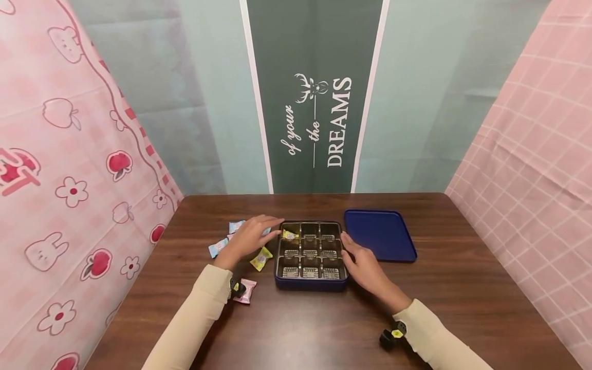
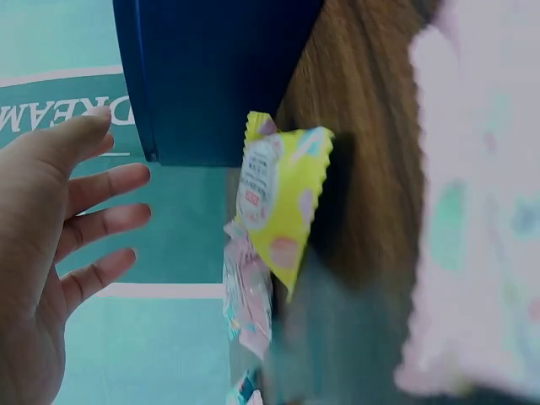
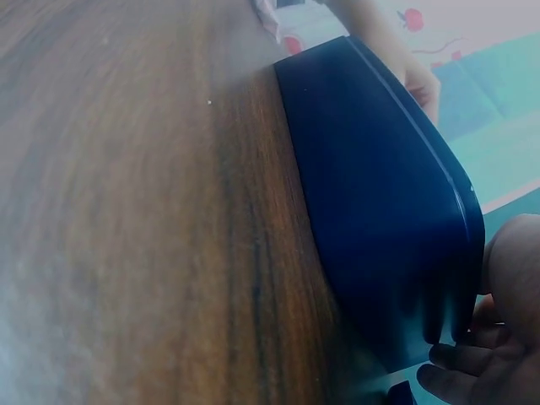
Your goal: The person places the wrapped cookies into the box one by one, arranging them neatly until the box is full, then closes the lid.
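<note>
A dark blue square tin (image 1: 312, 283) with a nine-compartment tray inside sits before me. One yellow-wrapped candy (image 1: 290, 235) lies in its far left compartment. My left hand (image 1: 250, 235) is at the tin's far left corner, fingers extended toward the rim; the left wrist view shows nothing in its grasp. Along the right wall my right hand (image 1: 365, 262) rests with loosely extended fingers, fingertips right at the tin's side in the right wrist view. Left of the tin lie another yellow candy (image 1: 261, 258), a pink candy (image 1: 246, 291) and blue candies (image 1: 218, 247), some partly hidden by my left hand.
The flat blue lid (image 1: 381, 236) lies on the wooden table (image 1: 287, 329) behind my right hand. A printed cloth (image 1: 314, 31) hangs at the table's far edge. Pink patterned cloths (image 1: 546, 169) flank both sides.
</note>
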A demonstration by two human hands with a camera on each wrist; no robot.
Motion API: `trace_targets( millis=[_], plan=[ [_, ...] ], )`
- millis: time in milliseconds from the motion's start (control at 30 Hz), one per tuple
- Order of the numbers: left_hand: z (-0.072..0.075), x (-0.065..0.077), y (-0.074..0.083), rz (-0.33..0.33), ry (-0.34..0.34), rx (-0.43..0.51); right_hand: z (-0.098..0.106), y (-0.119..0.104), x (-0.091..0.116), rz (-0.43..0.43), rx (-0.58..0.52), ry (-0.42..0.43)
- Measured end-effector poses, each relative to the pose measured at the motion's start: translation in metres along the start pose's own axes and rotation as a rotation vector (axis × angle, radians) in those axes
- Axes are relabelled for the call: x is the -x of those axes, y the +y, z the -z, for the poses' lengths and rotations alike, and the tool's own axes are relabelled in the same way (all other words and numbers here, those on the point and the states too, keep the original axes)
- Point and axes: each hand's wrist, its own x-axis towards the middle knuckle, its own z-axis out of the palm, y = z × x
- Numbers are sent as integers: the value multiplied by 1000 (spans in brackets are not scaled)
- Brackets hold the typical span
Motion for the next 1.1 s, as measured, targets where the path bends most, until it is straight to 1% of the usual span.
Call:
trace_targets(
  millis=[100,233,333,433,567,733,833,967,1100],
  plan=[
    [3,3,-1,10,1,-2,2,1,0,-1,-1,0],
    [5,9,-1,48,-7,-12,2,1,0,-7,-6,-9],
    [7,16,2,76,-14,-22,2,0,0,-9,-2,-16],
    [10,22,5,87,-12,-35,2,0,1,-12,5,-17],
    [11,27,7,95,7,-49,3,0,1,-18,6,-12],
    [12,34,10,101,47,-65,5,0,1,-18,0,-21],
    [13,37,13,113,54,-72,5,0,1,-17,3,-17],
    [14,42,17,179,48,-94,5,0,1,-23,9,-14],
    [15,47,23,261,66,-132,5,0,1,-32,12,-20]
  ],
)
